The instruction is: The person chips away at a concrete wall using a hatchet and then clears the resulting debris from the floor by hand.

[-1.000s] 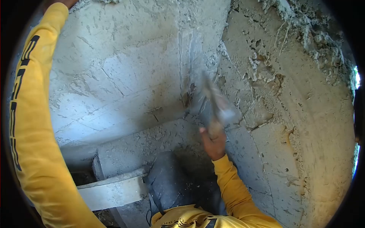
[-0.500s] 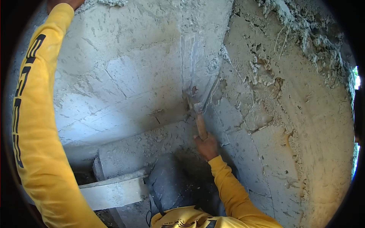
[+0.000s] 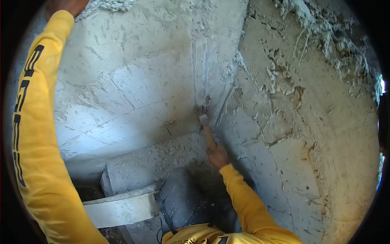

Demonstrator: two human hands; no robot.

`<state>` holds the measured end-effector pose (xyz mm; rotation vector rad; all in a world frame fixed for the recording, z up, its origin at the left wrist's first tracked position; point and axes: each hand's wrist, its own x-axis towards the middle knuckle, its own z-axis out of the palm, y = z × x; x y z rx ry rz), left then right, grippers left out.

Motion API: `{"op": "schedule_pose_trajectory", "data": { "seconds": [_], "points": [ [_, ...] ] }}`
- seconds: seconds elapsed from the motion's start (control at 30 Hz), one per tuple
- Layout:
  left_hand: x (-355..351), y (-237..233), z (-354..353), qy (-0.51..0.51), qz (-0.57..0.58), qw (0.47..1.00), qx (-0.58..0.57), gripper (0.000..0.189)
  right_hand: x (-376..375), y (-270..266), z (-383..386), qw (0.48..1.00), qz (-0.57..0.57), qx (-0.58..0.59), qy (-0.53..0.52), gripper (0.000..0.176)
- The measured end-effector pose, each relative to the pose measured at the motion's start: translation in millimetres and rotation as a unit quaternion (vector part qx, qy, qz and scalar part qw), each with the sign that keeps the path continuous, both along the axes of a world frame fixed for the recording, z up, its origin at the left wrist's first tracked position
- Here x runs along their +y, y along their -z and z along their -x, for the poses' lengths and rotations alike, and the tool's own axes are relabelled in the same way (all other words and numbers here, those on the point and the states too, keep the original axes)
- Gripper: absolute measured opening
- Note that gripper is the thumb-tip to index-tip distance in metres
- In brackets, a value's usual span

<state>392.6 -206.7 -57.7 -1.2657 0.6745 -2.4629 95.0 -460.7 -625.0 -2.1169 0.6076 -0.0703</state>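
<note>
My right hand (image 3: 218, 156) is wrapped round the wooden handle of a small hammer-like tool (image 3: 209, 136). The tool's metal head lies close to the lower end of a grooved corner (image 3: 205, 99) between two rough concrete surfaces. At the upper left edge, my left hand (image 3: 67, 5) is raised against the top of the concrete wall (image 3: 134, 73); its fingers are cut off by the view.
A pale curved board (image 3: 122, 209) lies at the lower left, beside a dark opening (image 3: 87, 192). My knee (image 3: 180, 195) is below the corner. Cracked concrete (image 3: 300, 162) rises on the right, with crumbly mortar (image 3: 325, 36) along its top.
My right hand and the tool have moved slightly left, and the tool's head now sits further left at the corner. My left arm has shifted slightly left.
</note>
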Motion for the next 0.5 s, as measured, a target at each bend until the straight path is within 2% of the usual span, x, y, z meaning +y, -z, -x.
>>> {"op": "schedule_pose_trajectory", "data": {
  "seconds": [0.07, 0.1, 0.2, 0.27, 0.3, 0.33, 0.37, 0.4, 0.43, 0.5],
  "points": [
    [-3.2, 7.1, 16.8, 0.003, 0.021, 0.996, 0.089, 0.068, 4.3, -31.5, 31.3, 0.997, -0.077, -0.002, 0.017, 0.039],
    [-3.8, 6.3, 21.8, 0.004, 0.035, 0.991, 0.129, 0.068, 3.3, -43.1, 36.8, 0.997, -0.063, -0.043, 0.021, 0.038],
    [10.8, -5.0, -10.7, -0.054, -0.013, 0.998, -0.035, 0.067, 0.5, -76.3, 49.5, 0.983, -0.009, -0.184, 0.028, 0.031],
    [13.1, -12.3, -8.5, -0.178, -0.03, 0.962, -0.206, 0.067, 0.6, -89.3, 50.7, 0.957, 0.054, -0.282, 0.026, 0.023],
    [11.1, -7.2, -1.3, -0.173, -0.022, 0.973, -0.153, 0.067, 1.1, -88.3, 50.0, 0.942, 0.094, -0.32, 0.027, 0.021],
    [5.0, -0.6, 12.5, -0.167, -0.011, 0.981, -0.102, 0.067, 3.4, -83.6, 46.0, 0.944, 0.065, -0.322, 0.021, 0.021],
    [-1.6, 6.2, 29.2, -0.091, 0.021, 0.992, 0.086, 0.068, 5.7, -78.9, 42.1, 0.945, 0.035, -0.324, 0.016, 0.022],
    [-6.4, 8.3, 41.5, -0.012, 0.053, 0.962, 0.266, 0.068, 8.0, -74.3, 38.1, 0.945, 0.005, -0.326, 0.011, 0.024],
    [0.4, 2.8, 32.9, -0.012, 0.05, 0.969, 0.243, 0.068, 13.1, -47.0, 29.0, 0.949, 0.044, -0.311, 0.016, 0.025],
    [15.1, -4.0, 10.7, -0.007, 0.042, 0.978, 0.203, 0.069, 6.0, 19.3, 13.3, 0.986, 0.124, -0.113, -0.014, 0.026]
  ]
}}
